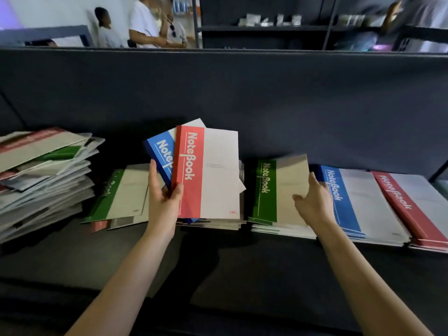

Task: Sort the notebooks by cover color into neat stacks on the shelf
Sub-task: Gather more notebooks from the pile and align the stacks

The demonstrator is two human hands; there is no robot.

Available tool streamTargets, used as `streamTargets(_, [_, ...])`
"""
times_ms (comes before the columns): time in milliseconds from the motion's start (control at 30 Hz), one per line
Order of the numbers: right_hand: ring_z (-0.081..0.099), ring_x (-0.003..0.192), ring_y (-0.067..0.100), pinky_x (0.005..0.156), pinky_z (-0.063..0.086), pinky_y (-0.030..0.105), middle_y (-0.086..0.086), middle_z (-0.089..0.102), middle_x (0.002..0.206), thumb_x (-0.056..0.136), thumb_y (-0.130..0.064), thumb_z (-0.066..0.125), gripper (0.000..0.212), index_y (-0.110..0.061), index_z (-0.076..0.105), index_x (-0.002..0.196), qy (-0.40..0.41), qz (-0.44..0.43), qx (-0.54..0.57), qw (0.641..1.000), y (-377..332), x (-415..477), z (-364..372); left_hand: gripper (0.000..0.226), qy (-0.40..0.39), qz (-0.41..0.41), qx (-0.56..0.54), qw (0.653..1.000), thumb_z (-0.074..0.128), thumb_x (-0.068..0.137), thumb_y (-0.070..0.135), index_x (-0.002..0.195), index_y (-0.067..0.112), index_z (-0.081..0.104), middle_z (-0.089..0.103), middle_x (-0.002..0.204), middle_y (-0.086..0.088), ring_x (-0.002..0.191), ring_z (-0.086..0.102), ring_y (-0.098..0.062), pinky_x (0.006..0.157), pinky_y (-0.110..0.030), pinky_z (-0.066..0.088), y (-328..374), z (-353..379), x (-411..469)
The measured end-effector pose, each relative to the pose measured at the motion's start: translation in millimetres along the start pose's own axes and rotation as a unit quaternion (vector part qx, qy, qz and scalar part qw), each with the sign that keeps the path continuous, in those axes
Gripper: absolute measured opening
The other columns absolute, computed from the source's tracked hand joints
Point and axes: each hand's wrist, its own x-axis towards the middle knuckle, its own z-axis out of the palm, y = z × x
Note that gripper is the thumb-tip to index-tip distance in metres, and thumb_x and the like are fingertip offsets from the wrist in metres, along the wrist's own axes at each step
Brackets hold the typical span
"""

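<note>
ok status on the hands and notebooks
Left hand grips red notebook and blue notebook, fanned. Right hand rests on green stack. Messy pile at left, out of the way.

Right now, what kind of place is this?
Likely a stationery shop or stockroom: identical notebooks in a green stack, blue stack and red stack on a dark shelf, an unsorted pile at left, stocked racks behind the divider.

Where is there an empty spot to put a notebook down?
The bare front strip of the shelf, nearer than every stack, is free. Behind it is crowded: messy pile, green stack, blue stack and red stack sit close side by side.
</note>
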Motion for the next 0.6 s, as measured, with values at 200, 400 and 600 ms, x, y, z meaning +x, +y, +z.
streamTargets(200, [0.023, 0.141, 0.037, 0.108, 0.033, 0.042, 0.013, 0.018, 0.157, 0.090, 0.002, 0.055, 0.070, -0.021, 0.027, 0.149, 0.002, -0.032, 0.007, 0.999, 1.7, -4.2, 12.0, 0.072, 0.002, -0.010, -0.009, 1.000, 0.057, 0.093, 0.012, 0.148, 0.040, 0.019, 0.058, 0.124, 0.011, 0.109, 0.062, -0.007, 0.087, -0.037, 0.051, -2.0, -5.4, -3.5])
streamTargets(400, [0.043, 0.130, 0.023, 0.101, 0.036, 0.030, 0.007, 0.041, 0.147, 0.094, -0.023, 0.059, 0.053, -0.015, 0.041, 0.143, 0.053, -0.126, 0.061, 0.989, -11.3, -18.4, 5.1, 0.068, -0.016, -0.021, -0.021, 0.999, 0.057, 0.094, 0.012, 0.141, 0.048, 0.022, 0.057, 0.121, 0.011, 0.108, 0.061, -0.008, 0.092, -0.041, 0.051, 2.3, 10.4, -7.8])
streamTargets(600, [0.056, 0.115, 0.010, 0.094, 0.052, 0.034, -0.005, 0.055, 0.133, 0.079, -0.055, 0.060, 0.082, -0.023, 0.031, 0.148, -0.106, -0.133, 0.229, 0.958, -25.4, -47.8, 3.4, 0.069, -0.090, -0.012, -0.037, 0.995, 0.061, 0.088, 0.016, 0.135, 0.051, 0.024, 0.052, 0.126, 0.016, 0.114, 0.057, -0.005, 0.092, -0.038, 0.051, 5.6, 49.5, -19.6])
